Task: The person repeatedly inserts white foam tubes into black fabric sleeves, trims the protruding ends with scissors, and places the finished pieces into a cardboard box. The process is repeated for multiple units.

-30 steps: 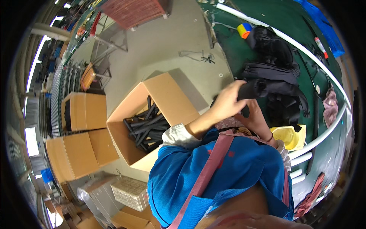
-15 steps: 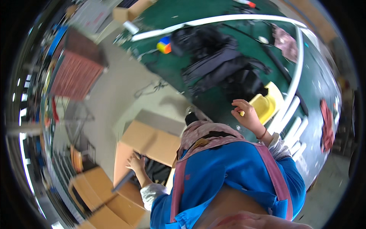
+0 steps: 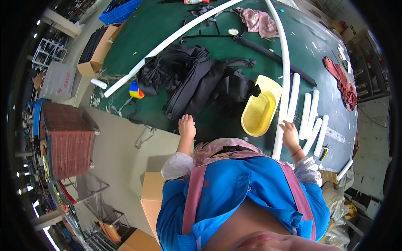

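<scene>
My left hand (image 3: 187, 127) rests at the near edge of the green table, its fingers loosely stretched beside a heap of black fabric strips (image 3: 194, 83). It holds nothing that I can see. My right hand (image 3: 289, 137) is at the near end of a long white foam tube (image 3: 285, 62), fingers apart and at its side; whether they touch it I cannot make out. Between the hands a yellow plastic tray (image 3: 260, 111) lies on the table. A blue, yellow and red roll (image 3: 135, 90) sits left of the black fabric.
Several short white tubes (image 3: 313, 108) and yellow-handled pliers (image 3: 324, 153) lie at the right. A black rod (image 3: 272, 57), pink cloth (image 3: 258, 21) and dark red cloth (image 3: 341, 83) lie farther back. A cardboard box (image 3: 151, 190) stands low at my left, a board stack (image 3: 69, 146) beyond.
My left hand has come out of the cardboard box and up to the table edge. My right hand has moved from the yellow tray to the long tube. The view has turned toward the table.
</scene>
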Tool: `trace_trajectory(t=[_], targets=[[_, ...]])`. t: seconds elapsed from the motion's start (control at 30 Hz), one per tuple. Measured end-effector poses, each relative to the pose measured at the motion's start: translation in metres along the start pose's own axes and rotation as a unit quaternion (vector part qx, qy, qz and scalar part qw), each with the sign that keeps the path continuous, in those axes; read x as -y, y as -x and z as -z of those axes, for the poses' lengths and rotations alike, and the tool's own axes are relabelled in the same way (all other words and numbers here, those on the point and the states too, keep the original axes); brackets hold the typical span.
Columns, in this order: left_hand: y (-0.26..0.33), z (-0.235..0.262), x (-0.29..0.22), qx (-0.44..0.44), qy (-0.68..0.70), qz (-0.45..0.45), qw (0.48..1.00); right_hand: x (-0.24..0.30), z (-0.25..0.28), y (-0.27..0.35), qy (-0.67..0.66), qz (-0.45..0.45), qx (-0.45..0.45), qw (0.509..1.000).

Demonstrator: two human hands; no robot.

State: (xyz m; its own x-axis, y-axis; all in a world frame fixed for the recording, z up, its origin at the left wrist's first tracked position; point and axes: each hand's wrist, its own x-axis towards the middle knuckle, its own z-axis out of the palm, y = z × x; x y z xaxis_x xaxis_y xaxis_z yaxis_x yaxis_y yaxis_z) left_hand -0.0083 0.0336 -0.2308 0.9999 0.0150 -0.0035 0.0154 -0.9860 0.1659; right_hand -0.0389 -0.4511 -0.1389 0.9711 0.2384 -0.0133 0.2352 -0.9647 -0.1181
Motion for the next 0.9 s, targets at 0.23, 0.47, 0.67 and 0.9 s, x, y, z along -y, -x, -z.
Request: trace_trajectory(t=[0.23, 0.47, 0.67, 0.9], targets=[[-0.017, -0.029, 0.028, 0.01, 0.024, -0.018, 1.0, -0.013, -0.047, 0.016, 0.175, 0.204, 0.068, 0.961], [-0.032, 0.003, 0.018, -0.083, 0.236, 0.138, 0.958, -0.022, 0.009, -0.03, 0.121, 0.275, 0.083, 0.95], [-0.033, 0.071, 0.011, 0.054, 0.894, 0.229, 0.381, 0.023, 0.13, -0.066, 0.1, 0.15, 0.066, 0.981], [0.004, 0.152, -0.038, 0.081, 0.859, 0.108, 0.494, 0.131, 0.226, -0.061, -0.259, 0.235, 0.267, 0.898]])
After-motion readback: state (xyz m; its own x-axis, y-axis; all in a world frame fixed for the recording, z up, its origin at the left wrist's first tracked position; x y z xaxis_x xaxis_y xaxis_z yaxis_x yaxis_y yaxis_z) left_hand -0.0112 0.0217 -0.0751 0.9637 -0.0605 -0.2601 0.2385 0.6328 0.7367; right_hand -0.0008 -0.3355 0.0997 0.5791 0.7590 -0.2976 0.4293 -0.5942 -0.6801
